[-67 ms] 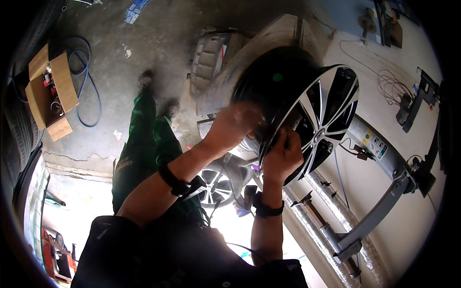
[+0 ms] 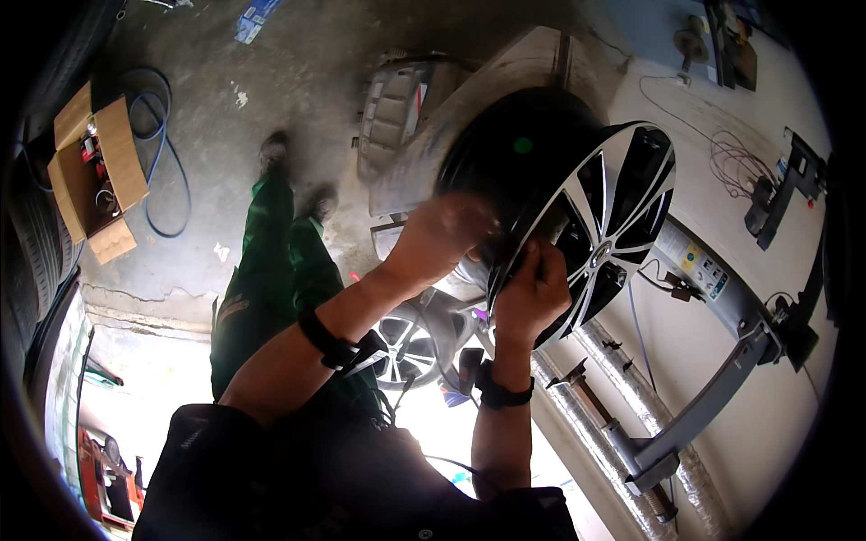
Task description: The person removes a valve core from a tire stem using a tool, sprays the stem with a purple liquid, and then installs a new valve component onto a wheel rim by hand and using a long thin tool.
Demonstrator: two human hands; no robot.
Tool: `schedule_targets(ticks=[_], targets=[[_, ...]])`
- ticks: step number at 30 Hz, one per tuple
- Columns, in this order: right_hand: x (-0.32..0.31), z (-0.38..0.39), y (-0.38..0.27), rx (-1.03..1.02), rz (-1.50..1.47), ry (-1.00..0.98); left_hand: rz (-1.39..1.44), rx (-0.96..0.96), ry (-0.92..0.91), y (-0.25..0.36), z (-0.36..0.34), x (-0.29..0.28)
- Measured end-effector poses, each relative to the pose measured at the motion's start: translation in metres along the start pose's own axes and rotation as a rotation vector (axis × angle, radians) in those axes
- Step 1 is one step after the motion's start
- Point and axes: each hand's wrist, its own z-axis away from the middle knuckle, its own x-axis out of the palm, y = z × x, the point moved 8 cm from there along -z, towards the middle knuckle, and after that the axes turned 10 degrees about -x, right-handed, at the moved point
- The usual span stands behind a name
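An alloy wheel rim (image 2: 622, 203) with silver and black spokes and a deep black barrel (image 2: 505, 149) is tilted in front of me, with no tyre on it. My left hand (image 2: 449, 236) is at the barrel side, fingers curled in close to the rim's near edge. Some of its fingertips are dark and slightly blurred. On the spoke side, my right hand (image 2: 537, 293) has thumb and fingers pinched together at the same edge. Whatever small thing either hand has between its fingers is hidden.
Behind the barrel stands a grey machine body (image 2: 532, 68). A jointed grey arm (image 2: 704, 415) and silver foil-wrapped pipes (image 2: 622, 379) are at the right. Another spoked wheel (image 2: 401, 347) lies below my wrists. An open cardboard box (image 2: 117, 158) and a blue hose (image 2: 162, 135) lie left.
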Motion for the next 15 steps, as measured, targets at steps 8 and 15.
schedule_targets(ticks=[8, 15], targets=[[0.001, 0.001, 0.0, -0.021, -0.047, 0.029, -0.047, 0.008, 0.007, -0.005, -0.007, 0.001], [0.001, 0.003, 0.005, 0.069, -0.057, 0.006, -0.168, -0.022, 0.002, 0.011, -0.001, 0.006]])
